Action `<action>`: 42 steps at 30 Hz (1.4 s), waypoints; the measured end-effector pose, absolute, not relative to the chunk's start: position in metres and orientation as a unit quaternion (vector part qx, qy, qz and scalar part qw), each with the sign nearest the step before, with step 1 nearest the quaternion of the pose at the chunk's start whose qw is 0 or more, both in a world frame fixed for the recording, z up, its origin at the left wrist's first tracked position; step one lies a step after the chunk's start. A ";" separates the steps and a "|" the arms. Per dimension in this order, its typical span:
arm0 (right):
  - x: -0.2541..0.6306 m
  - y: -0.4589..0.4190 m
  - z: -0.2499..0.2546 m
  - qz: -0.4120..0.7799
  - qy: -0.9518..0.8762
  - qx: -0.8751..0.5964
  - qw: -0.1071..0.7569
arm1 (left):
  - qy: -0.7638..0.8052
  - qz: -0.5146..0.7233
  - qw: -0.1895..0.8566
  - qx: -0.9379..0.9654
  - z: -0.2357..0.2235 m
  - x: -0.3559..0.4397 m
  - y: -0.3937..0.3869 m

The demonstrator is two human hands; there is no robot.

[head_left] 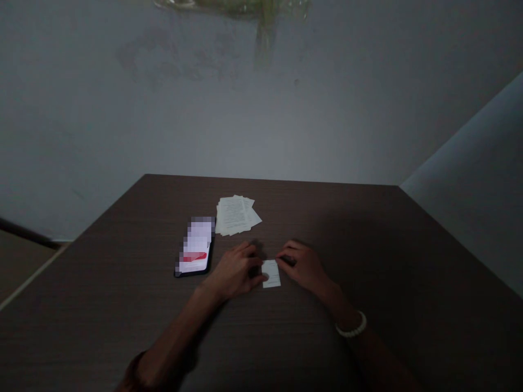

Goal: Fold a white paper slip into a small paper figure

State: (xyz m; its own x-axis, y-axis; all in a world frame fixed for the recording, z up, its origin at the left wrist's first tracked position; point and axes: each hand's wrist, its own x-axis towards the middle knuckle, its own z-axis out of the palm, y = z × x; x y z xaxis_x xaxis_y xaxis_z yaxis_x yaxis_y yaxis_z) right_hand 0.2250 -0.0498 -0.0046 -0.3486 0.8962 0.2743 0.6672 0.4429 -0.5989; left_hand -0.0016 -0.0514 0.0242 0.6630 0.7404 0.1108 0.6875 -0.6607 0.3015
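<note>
A small white paper slip [271,274] lies on the dark wood-grain table [122,305], just in front of me. My left hand [237,270] has its fingertips curled against the slip's left edge. My right hand [302,267] comes in from the other side, with its fingers at the slip's upper edge. A stack of printed paper sheets [237,216] sits beyond my left hand. Left of that stack lies a smartphone [194,246], its lit screen pixelated. A beaded bracelet [351,325] circles my right wrist.
The table's far edge meets a grey wall [261,120] with a dark stain near the top. A second wall [466,179] rises at the right. Floor [24,267] shows beyond the table's left edge.
</note>
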 end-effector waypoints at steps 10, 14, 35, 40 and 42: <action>0.235 -0.034 0.001 0.199 -0.856 -0.412 0.239 | 0.401 0.091 0.101 0.906 0.029 0.001 -0.053; 0.240 -0.045 0.008 0.217 -0.863 -0.396 0.227 | 0.406 0.090 0.105 0.903 0.029 0.002 -0.053; 0.235 -0.056 0.021 0.256 -0.850 -0.424 0.179 | 0.407 0.141 0.160 0.888 0.020 0.003 -0.050; 0.232 -0.058 0.020 0.271 -0.833 -0.439 0.203 | 0.399 0.200 0.166 0.879 0.013 0.003 -0.049; 0.232 -0.059 0.018 0.282 -0.825 -0.440 0.212 | 0.396 0.207 0.161 0.880 0.011 0.003 -0.048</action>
State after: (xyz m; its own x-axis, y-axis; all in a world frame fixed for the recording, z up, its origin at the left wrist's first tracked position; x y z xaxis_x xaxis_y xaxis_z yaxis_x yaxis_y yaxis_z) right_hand 0.2320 -0.0588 0.0184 -0.5218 0.8469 0.1022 0.6073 0.4529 -0.6528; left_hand 0.0034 -0.0483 0.0112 0.6004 0.7636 0.2376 0.6302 -0.6347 0.4473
